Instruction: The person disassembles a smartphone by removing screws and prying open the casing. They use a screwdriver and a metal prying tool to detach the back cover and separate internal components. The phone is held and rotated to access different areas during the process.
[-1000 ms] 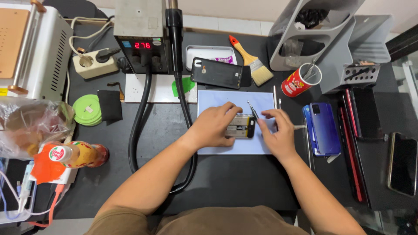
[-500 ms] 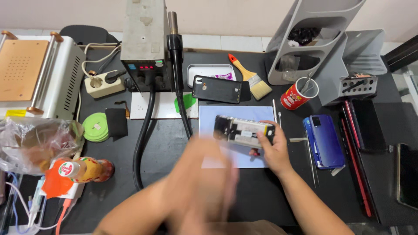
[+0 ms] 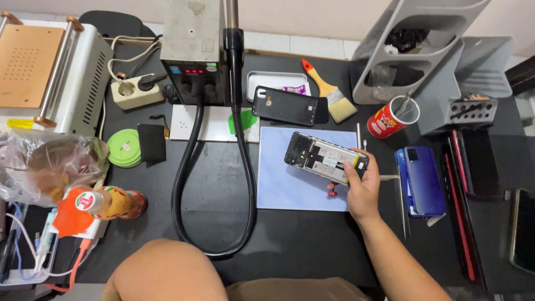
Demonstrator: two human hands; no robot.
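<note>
Item held: opened phone (image 3: pixel 326 158), back cover off and inner parts showing, gripped at its right end by my right hand (image 3: pixel 362 189) and lying tilted over the pale blue work mat (image 3: pixel 290 184); my left hand is out of view, only the arm low at the frame's bottom edge. Adjacent: a black phone (image 3: pixel 284 105) and paintbrush (image 3: pixel 326 92) behind the mat, red cup (image 3: pixel 390 117) and blue phone (image 3: pixel 422 179) to the right, black hose (image 3: pixel 186 167) looping along the mat's left side.

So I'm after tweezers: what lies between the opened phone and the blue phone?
In the head view, only slim metal tools lie between opened phone and blue phone.
</note>
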